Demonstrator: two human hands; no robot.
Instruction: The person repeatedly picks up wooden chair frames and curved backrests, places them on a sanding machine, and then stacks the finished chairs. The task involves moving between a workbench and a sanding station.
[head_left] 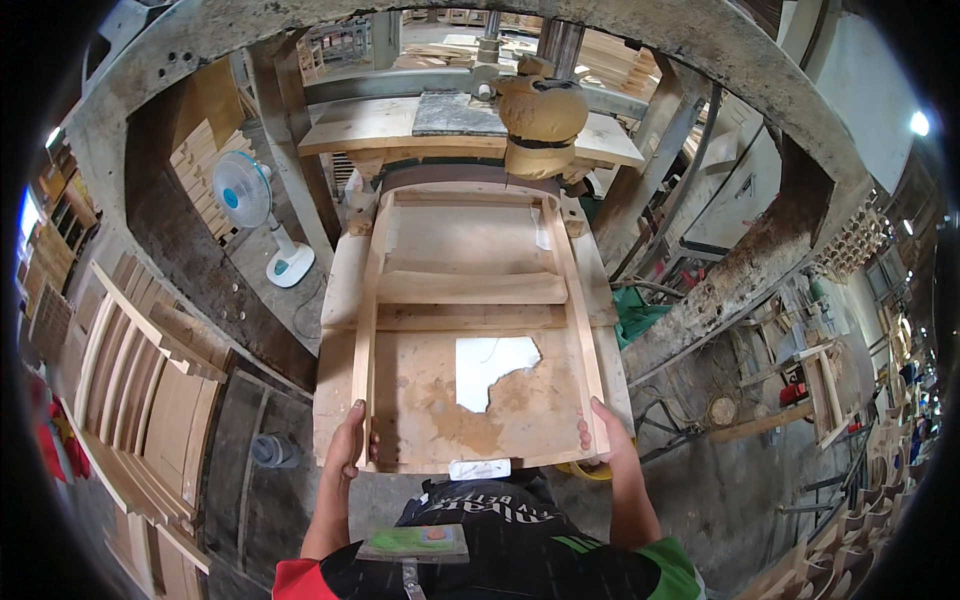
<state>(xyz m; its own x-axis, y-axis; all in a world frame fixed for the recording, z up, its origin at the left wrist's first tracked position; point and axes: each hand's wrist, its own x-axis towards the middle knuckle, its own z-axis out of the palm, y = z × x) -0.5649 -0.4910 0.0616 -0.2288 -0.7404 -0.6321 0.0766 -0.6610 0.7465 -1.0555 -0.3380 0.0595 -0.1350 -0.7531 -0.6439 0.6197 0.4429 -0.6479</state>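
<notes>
From my feed, the wooden frame (pixel 472 288) lies on a pale board (pixel 335 395), its far end between two wooden blocks (pixel 360 214) and its near end toward the wearer's body. I have the left hand (pixel 345 442) grasping the near end of the left rail (pixel 367 325), thumb up top and fingertips showing on the inner side. The right hand (pixel 612 440) grasps the right rail (pixel 584 345) the same way.

I judge the frame stiff and moderately light, awkward more for its length than its weight. Bare wood should give decent friction, though dust could make it slick. The slim rails look like the best hold, one hand on each, level, since an uneven pull might strain the joints at the crosspiece (pixel 500 290).

Between the rails, an irregular white patch (pixel 490 368) shows on the board. Beyond the frame sits a gold-coloured housing (pixel 541 112), and heavy metal beams (pixel 215 255) surround the work. Farther left I see a fan (pixel 242 190), a grey bucket (pixel 274 450) and curved slats (pixel 125 385).
</notes>
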